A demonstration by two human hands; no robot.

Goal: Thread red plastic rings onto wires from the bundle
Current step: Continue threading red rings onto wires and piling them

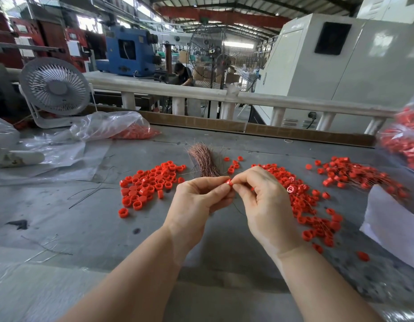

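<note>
Both hands meet above table centre: left hand pinches one red ring, right hand fingertips closed at its rim, presumably on a fine wire. Copper bundle lies at twelve o'clock. Risk: the springy strand misses the bore; the smooth ring slips.

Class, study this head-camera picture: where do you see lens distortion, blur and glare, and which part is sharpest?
Head view: the wide lens bows the white railing; the clear plastic bag of red rings at the right edge is blurred; daylight glares off the crumpled clear plastic sheet; sharpest are the left hand and right hand pinching a small red plastic ring; shadows on the grey table are soft.
</note>
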